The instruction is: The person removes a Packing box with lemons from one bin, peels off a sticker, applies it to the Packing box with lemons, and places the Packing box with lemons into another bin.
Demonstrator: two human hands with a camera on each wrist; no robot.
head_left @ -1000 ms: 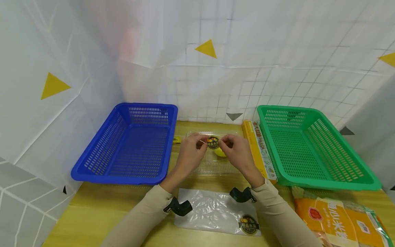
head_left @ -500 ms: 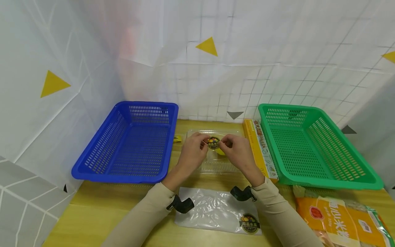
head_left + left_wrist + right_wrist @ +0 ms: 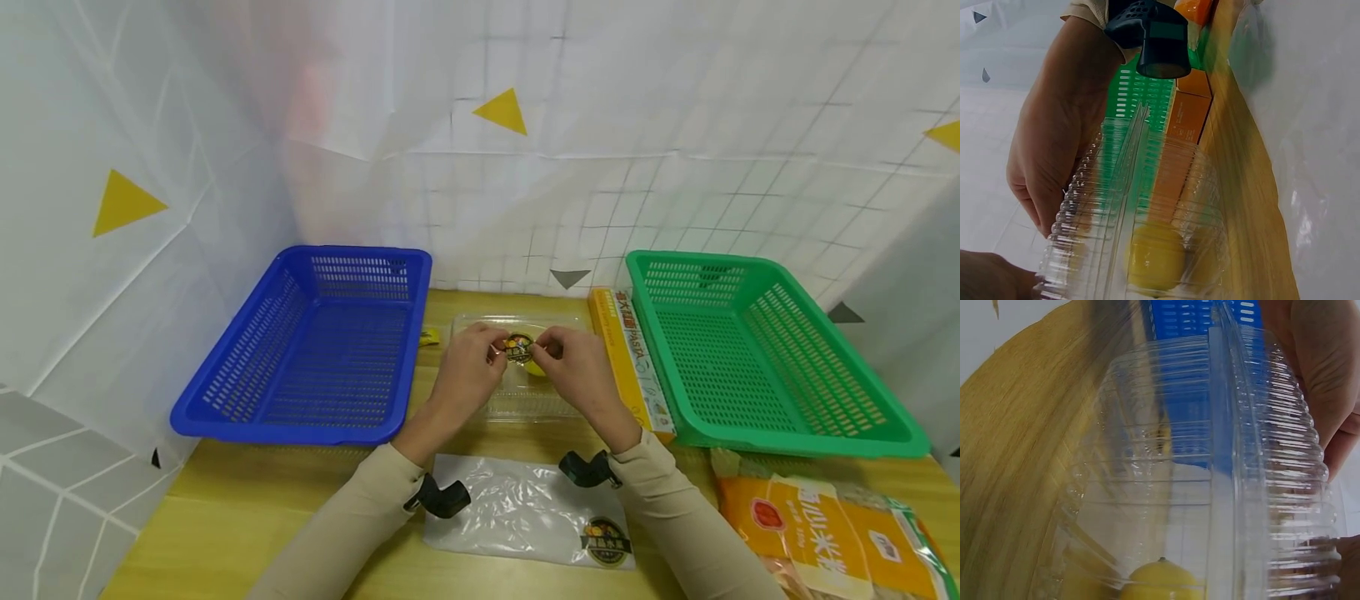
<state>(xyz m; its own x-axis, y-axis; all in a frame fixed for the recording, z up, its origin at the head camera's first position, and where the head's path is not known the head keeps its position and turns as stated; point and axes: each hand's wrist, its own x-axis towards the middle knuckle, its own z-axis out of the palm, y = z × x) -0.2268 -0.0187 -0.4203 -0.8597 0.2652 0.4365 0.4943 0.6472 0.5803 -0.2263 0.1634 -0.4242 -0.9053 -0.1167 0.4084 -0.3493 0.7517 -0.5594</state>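
Observation:
Between my two hands is a round black sticker (image 3: 518, 347) with a colourful fruit picture. My left hand (image 3: 470, 367) pinches its left edge, and the fingertips of my right hand (image 3: 581, 371) pinch its right edge. Directly under it lies a shut clear plastic clamshell box (image 3: 525, 407) with ribbed sides. Inside rests a yellow fruit like a lemon (image 3: 1157, 257), also visible in the right wrist view. Whether the sticker touches the lid cannot be told. In the left wrist view the right hand (image 3: 1047, 150) hovers at the box's lid side.
A blue basket (image 3: 300, 433) stands left, a green basket (image 3: 810, 446) right. Beside the green one lies a yellow pasta box (image 3: 626, 358). A clear bag with a round label (image 3: 517, 508) lies in front, an orange food packet (image 3: 825, 525) front right, a small yellow packet (image 3: 429, 337) by the blue basket.
My left hand has shifted slightly right, and the sticker has come a little lower, covering more of the yellow fruit. Both hands keep their pinch on it.

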